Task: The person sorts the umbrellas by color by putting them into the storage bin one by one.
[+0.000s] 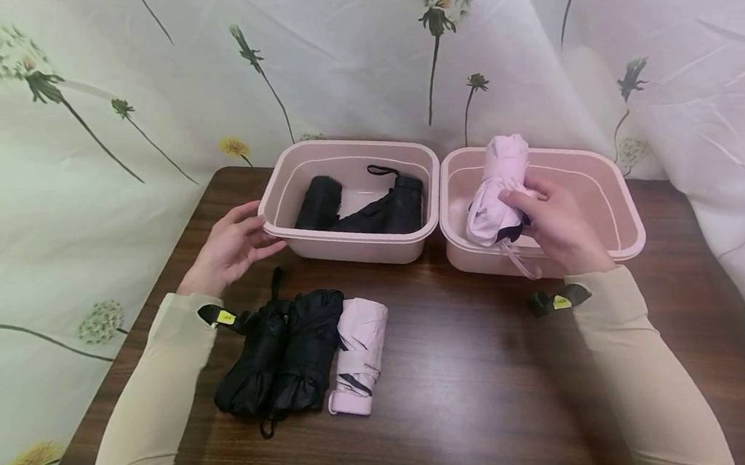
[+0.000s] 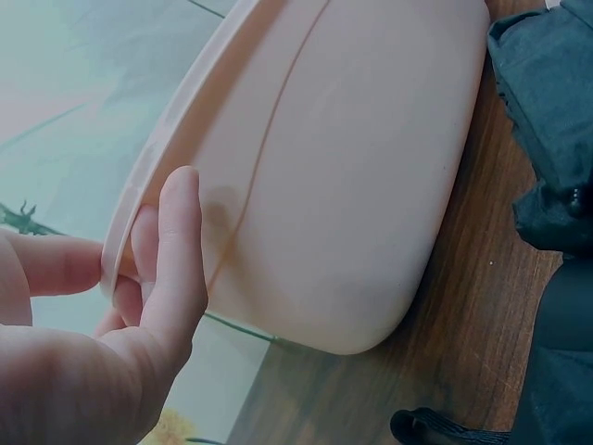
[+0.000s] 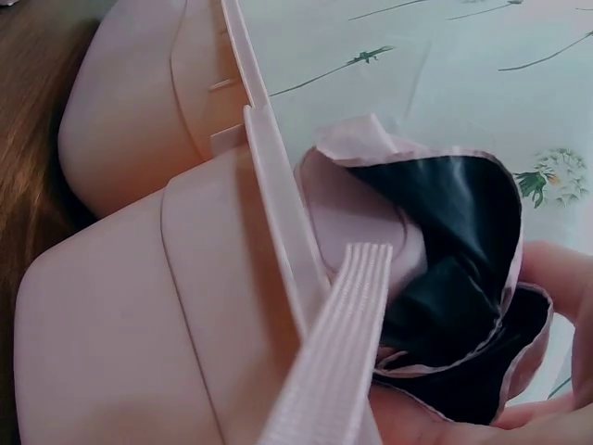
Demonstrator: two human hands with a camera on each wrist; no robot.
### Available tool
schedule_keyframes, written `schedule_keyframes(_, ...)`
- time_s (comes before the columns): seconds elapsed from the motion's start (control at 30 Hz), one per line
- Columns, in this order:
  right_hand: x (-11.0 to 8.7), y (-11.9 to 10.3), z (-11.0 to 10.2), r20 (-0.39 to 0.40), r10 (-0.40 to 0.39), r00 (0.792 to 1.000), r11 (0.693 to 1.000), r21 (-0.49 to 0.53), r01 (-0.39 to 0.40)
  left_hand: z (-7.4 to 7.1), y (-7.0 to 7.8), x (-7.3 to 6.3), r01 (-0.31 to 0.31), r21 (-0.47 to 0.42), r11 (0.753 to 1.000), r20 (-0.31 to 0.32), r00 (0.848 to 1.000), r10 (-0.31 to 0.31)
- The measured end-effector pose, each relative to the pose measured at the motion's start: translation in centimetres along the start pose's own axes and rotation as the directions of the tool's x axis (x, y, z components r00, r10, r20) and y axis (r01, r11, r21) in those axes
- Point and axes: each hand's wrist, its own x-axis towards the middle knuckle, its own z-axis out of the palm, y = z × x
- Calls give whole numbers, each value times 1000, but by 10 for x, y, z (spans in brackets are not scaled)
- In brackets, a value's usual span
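My left hand (image 1: pixel 232 245) pinches the left rim of a pink plastic basin (image 1: pixel 360 248); in the left wrist view the thumb (image 2: pixel 56 264) lies on one side of the rim and the fingers on the other. Two folded black umbrellas (image 1: pixel 403 204) lie inside that basin. With my right hand (image 1: pixel 558 218) I grip a folded pink umbrella (image 1: pixel 500 186) over the left part of a second pink basin (image 1: pixel 610 246). Its wrist strap (image 3: pixel 329 362) hangs down across the basin's rim, and its dark lining (image 3: pixel 454 222) shows in the right wrist view.
Two folded black umbrellas (image 1: pixel 306 351) and another folded pink umbrella (image 1: pixel 359 354) lie side by side on the brown wooden table (image 1: pixel 476 385), in front of the left basin. A dandelion-print cloth (image 1: pixel 346 59) hangs behind the basins, which stand next to each other.
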Motion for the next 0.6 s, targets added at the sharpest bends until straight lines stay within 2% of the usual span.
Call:
schedule_keyframes(0.3,1,3,1,3,8,1000,999,-32,-8,0,0,0,0,3,1000,-1,1000,0)
schedule_keyframes(0.5,-3,5,2,-51,84,995,985,-146,-91,-1,0,-1,3,14,1000,-3,1000,-3)
schedule_keyframes(0.6,-6,2,2,-47,57,997,987,-150,-63,0,1,-1,0,20,1000,-1,1000,0)
